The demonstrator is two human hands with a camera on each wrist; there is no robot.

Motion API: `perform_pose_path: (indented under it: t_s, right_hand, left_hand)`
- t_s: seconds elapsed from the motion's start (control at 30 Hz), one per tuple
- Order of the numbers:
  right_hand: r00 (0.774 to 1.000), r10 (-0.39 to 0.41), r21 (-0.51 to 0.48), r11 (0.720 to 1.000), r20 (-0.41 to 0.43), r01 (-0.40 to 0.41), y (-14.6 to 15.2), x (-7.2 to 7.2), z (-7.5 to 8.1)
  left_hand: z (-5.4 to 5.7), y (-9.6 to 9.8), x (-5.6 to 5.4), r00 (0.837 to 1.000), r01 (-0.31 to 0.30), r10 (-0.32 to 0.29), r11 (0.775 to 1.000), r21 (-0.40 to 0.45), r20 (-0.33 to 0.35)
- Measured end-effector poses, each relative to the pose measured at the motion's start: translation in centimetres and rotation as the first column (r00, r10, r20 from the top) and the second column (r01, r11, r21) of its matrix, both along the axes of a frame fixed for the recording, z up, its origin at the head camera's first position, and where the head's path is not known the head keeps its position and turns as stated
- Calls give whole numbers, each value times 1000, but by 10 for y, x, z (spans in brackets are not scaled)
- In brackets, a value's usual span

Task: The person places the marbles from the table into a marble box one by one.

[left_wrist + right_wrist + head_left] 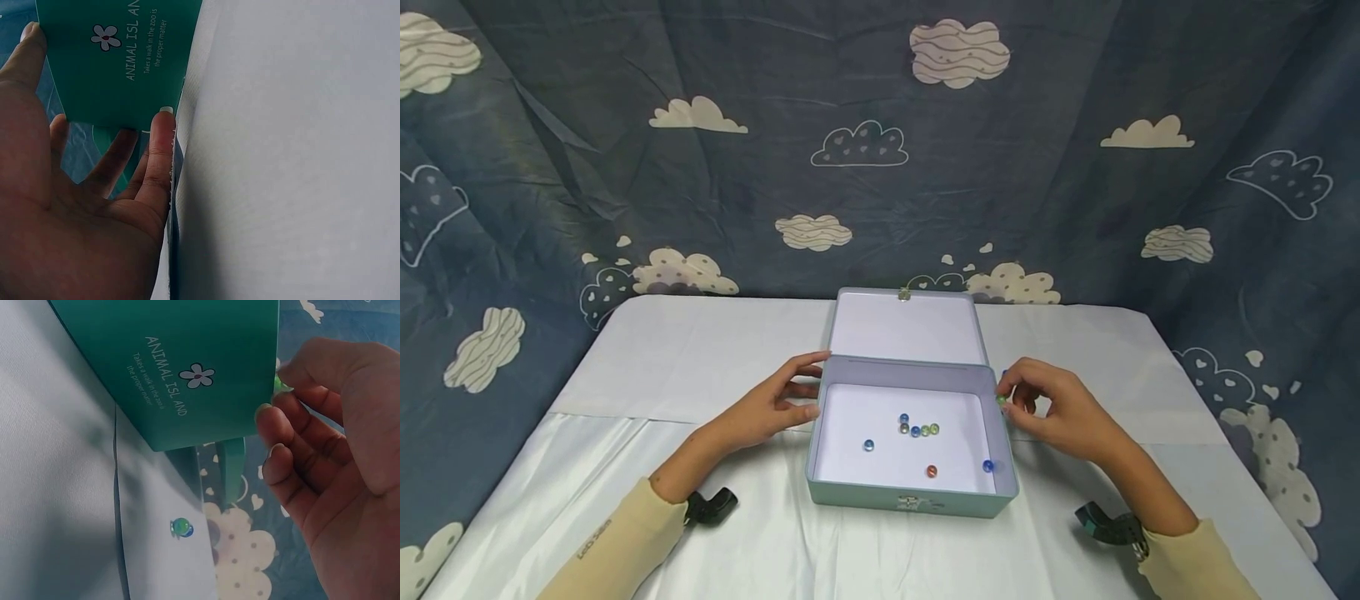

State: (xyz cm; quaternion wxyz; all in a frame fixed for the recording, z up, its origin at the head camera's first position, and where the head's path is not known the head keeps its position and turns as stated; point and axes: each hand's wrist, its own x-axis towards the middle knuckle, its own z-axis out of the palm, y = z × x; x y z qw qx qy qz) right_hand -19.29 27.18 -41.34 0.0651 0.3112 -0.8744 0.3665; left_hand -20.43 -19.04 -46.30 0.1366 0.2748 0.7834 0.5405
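A green metal box (865,495) stands on the table with its hinged lid (906,329) raised behind it. On its white floor lie several glass marbles, among them a red one (932,472) and a dark blue one (988,466). My left hand (767,408) rests its fingertips against the box's left side, its fingers fairly straight. Just by the right wall, at rim height, my right hand (1054,408) pinches a green marble (280,385) between thumb and finger. Its other fingers curl loosely in the right wrist view.
Beyond the right hand, green and blue marbles (182,527) lie close together on the white tablecloth (737,533). A metal clasp (904,294) sits on the lid's top edge. Behind the table hangs a dark blue curtain (775,75) with cloud prints.
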Motion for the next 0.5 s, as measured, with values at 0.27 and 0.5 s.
perform_pose_path:
  t_s: [0.27,0.5]
  right_hand:
    - [1000,23,-20,1000,2,-23,0,0,1]
    - [1000,-23,4,1000,1,23,3,-3,-2]
  left_hand:
    - [-1,-1,-1,1000,0,0,1000,0,-3]
    - [-1,-1,-1,1000,3,-3,1000,0,-6]
